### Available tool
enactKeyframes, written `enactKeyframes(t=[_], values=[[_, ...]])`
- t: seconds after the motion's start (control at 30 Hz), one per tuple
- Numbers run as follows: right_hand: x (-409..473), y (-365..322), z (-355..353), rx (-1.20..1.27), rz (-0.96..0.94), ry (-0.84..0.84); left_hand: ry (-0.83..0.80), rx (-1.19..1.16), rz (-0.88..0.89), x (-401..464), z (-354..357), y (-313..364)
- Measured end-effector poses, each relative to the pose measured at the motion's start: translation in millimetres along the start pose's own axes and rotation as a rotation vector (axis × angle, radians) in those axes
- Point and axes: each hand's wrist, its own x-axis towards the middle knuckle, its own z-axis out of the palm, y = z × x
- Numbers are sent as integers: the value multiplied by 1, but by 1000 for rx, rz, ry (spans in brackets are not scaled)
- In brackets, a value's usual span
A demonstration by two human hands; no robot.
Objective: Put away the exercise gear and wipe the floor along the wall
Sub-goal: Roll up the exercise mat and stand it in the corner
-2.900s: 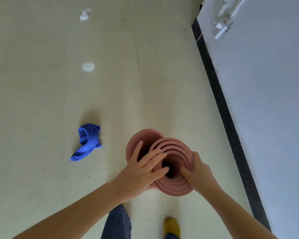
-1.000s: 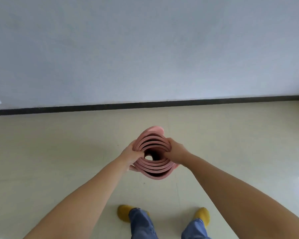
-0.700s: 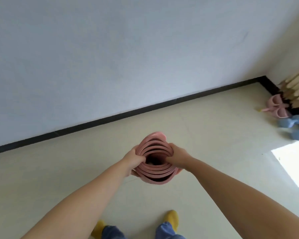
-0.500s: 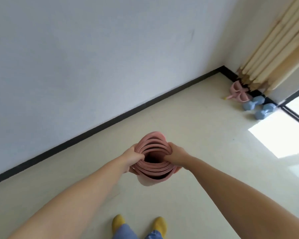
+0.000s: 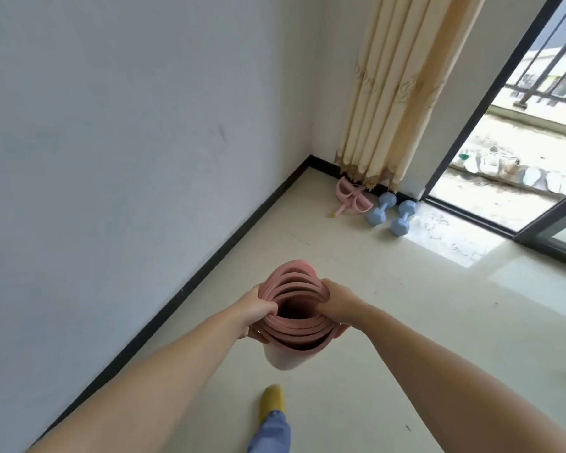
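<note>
pink rolled mat (image 5: 293, 335) stands upright in the air, long axis vertical, open end facing up; left hand (image 5: 255, 313) and right hand (image 5: 337, 305) pinch its rim on opposite sides, above the floor (image 5: 406, 322) near the wall (image 5: 128, 158).

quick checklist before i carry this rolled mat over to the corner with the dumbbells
1. Grip: left hand and right hand each hold the top rim of the rolled pink mat - ok.
2. Roll tightness: layers look loose, with an open hollow down the middle - not ok.
3. Path: the floor between the mat and the corner shows nothing in the way - ok.
4. Landing spot: two blue dumbbells and a pink piece of gear lie below the curtain; bare floor remains along the baseboard - ok.
5. Mat's bottom end clear of the floor: hidden from this view - cannot tell.
</note>
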Motion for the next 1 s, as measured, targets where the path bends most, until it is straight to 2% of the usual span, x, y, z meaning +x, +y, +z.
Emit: enactKeyframes(t=[0.23, 0.4, 0.6, 0.8, 0.9, 1.0], values=[[94, -4, -135, 126, 33, 180, -107, 160, 72, 115, 16, 163], [178, 7, -240, 123, 49, 194, -132, 187, 85, 207, 44, 261], [285, -3, -371, -28, 31, 139, -49, 67, 29, 305, 67, 371], [365, -36, -468, -113, -47, 225, 103, -17, 68, 373, 67, 471], [405, -52, -500, -60, -24, 329, 164, -93, 107, 416, 59, 516], [457, -69, -534, 251, 128, 260, 214, -181, 119, 472, 48, 554]])
